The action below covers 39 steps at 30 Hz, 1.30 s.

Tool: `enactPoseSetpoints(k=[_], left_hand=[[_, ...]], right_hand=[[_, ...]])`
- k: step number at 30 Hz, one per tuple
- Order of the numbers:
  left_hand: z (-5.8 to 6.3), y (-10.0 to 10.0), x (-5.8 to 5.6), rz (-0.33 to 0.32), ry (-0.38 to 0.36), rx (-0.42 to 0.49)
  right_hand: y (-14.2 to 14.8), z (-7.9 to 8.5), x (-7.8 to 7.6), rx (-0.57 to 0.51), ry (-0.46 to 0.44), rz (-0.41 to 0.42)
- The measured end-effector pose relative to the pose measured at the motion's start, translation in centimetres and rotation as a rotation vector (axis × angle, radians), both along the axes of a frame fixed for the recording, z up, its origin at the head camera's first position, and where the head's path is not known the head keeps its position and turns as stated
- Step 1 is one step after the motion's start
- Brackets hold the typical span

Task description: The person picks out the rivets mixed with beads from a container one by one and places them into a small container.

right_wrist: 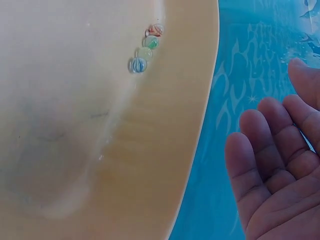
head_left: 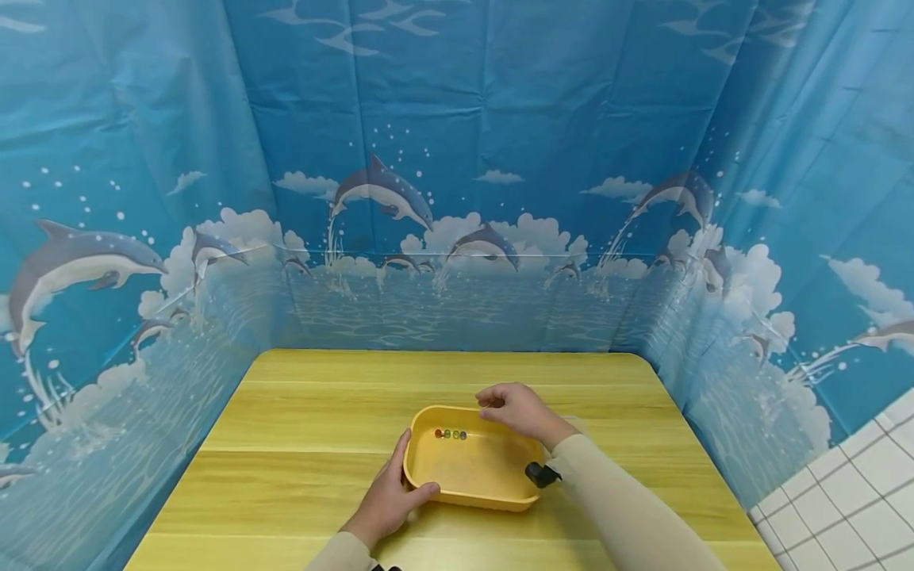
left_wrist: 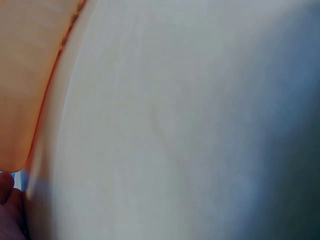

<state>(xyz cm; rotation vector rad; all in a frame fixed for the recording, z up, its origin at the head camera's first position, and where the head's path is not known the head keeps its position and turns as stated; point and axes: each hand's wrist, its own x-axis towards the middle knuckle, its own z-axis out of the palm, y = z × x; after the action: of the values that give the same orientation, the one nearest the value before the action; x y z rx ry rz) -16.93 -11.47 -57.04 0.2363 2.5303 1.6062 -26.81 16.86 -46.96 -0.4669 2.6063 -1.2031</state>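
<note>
A yellow plastic basin (head_left: 474, 468) stands on the wooden table. Several glass marbles (right_wrist: 151, 43), red, green, pale yellow and blue, lie in a row inside it along the far wall. My left hand (head_left: 389, 492) holds the basin at its near left corner, thumb at the near rim and fingers along the left side. In the left wrist view only a bit of that hand shows, beside the basin's outer wall (left_wrist: 25, 90). Over the far rim hovers my right hand (head_left: 517, 408), its fingers loosely bent with nothing in them; its palm shows in the right wrist view.
The yellow wood-grain table (head_left: 300, 468) extends around the basin. Blue curtains (head_left: 450, 309) printed with dolphins hang behind it and on both sides. A white tiled surface (head_left: 842, 492) appears at the lower right. A dark wrist device (head_left: 543, 474) sits at the right sleeve.
</note>
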Motion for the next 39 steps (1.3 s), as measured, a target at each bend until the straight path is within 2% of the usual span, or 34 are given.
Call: enactPoseSetpoints(k=[11, 26, 32, 39], left_hand=[[-0.3, -0.1, -0.3, 0.004, 0.014, -0.003], [-0.8, -0.2, -0.5, -0.01, 0.022, -0.021], [-0.6, -0.2, -0.4, 0.001, 0.028, -0.041], [-0.3, -0.2, -0.2, -0.001, 0.029, -0.046]], right_hand=[[-1.7, 0.0, 0.0, -0.004, -0.01, 0.042], [-3.6, -1.6, -0.4, 0.024, -0.022, 0.106], [-4.2, -2.4, -0.7, 0.041, -0.034, 0.111], [-4.9, -2.7, -0.7, 0.056, -0.05, 0.104]])
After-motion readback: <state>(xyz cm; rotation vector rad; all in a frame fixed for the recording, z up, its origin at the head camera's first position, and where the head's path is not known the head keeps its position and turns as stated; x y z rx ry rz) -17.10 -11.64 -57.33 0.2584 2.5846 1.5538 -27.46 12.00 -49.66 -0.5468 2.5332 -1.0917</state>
